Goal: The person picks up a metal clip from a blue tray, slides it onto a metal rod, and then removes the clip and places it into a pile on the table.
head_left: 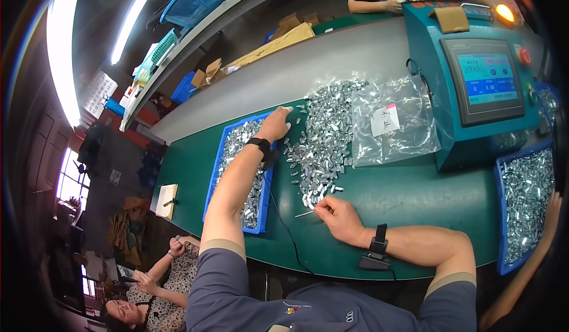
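Note:
My left hand (276,124), with white covers on its fingertips, is over the far right rim of a blue tray (208,197) full of small shiny metal pieces. Its visible fingers are apart, and no held thing shows between them. On the green table lies a long heap of the same metal pieces (323,136). My right hand (341,216) is closed at the near end of that heap. It pinches a thin metal rod (305,214) that points left, just below the closest pieces. Both wrists wear black straps with small devices.
Right of the heap lies a clear plastic bag (394,124) with a label. A teal machine with a screen (489,83) stands beyond it. Another blue tray of metal pieces (524,207) is at far right, beside another person's arm. A notebook (167,201) lies left; a cable crosses the table.

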`<state>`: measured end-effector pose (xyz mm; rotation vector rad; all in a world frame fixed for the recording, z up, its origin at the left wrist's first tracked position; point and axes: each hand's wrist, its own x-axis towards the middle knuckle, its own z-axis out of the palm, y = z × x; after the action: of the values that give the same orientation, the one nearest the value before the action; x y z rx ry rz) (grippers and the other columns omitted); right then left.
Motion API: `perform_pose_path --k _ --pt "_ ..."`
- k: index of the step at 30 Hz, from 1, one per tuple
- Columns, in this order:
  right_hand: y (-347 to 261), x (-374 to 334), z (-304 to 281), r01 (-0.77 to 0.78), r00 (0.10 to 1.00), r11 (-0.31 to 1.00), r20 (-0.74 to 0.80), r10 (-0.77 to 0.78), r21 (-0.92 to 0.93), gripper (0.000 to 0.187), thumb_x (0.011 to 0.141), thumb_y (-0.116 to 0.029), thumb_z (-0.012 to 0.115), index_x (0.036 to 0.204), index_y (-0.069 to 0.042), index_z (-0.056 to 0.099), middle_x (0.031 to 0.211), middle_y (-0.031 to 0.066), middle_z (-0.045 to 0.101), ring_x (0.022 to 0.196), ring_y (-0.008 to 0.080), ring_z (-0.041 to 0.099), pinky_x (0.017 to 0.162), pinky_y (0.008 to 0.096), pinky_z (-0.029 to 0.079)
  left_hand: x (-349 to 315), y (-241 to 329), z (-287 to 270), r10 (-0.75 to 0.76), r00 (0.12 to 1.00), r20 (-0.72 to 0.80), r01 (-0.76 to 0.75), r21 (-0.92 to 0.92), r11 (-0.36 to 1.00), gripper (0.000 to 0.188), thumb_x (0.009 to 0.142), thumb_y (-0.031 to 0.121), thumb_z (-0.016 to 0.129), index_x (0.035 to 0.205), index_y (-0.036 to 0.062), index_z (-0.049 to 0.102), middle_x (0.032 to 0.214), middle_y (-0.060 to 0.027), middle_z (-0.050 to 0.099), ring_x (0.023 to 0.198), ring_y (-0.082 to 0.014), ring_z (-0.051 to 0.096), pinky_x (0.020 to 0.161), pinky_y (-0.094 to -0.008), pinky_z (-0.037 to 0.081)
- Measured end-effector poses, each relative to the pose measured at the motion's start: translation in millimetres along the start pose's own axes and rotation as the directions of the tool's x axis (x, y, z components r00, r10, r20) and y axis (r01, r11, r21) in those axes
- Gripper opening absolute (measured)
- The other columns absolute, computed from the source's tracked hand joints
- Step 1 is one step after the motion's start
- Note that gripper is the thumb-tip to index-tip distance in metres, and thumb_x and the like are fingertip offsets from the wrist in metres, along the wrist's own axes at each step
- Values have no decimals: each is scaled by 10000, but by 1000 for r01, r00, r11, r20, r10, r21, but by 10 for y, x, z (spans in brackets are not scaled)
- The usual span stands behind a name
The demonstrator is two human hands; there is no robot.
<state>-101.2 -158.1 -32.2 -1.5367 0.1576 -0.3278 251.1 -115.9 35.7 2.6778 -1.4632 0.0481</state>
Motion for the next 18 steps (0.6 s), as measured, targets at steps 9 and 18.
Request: perform_pose_path --k 9,18 --pt "-18 -1 -2 12 1000 1000 10 -12 -23 191 951 -191 667 937 -1 651 754 66 668 647 126 601 599 301 487 561 -3 241 79 993 93 -72 -74 995 596 802 51 681 1382 83 548 1255 -207 592 1209 -380 557 1050 -421 448" --pt "-15 11 7 8 1000 1000 17 -8 -14 204 943 -215 659 914 -13 643 789 127 671 669 249 637 619 374 492 306 126 271 5 1000 -27 -8 -119 993 234 837 148 732 1049 63 687 1019 -163 672 961 -361 656 846 -439 523"
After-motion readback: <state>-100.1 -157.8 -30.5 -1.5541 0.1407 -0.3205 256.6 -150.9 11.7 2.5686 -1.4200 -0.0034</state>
